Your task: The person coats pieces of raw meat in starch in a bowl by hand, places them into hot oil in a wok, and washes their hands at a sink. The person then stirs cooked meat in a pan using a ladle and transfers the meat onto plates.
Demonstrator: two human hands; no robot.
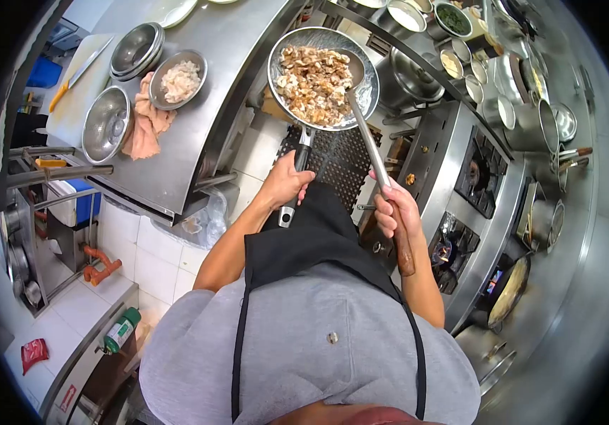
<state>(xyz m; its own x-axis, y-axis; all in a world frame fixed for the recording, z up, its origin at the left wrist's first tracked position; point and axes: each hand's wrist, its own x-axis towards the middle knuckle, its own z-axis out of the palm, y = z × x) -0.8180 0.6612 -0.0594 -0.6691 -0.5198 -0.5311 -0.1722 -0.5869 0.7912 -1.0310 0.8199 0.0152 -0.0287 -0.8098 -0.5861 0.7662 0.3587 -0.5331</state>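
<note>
My left hand (287,180) is wrapped round the black handle of a frying pan (367,106), which is held out in front of me above the floor mat. Browned, chopped food (313,83) with pale pieces fills the middle of the pan. In my right hand (398,207) is the long handle of a metal ladle (370,140), gripped near its brown end. The ladle's bowl rests inside the pan at the right edge of the food.
On the steel counter (205,134) at left stand a bowl of pale pieces (180,81), metal bowls (106,124), a pink cloth (150,127) and a knife (81,74) on a board. To the right, the stove (460,205) has lit burners, another pan (510,290) and several pots.
</note>
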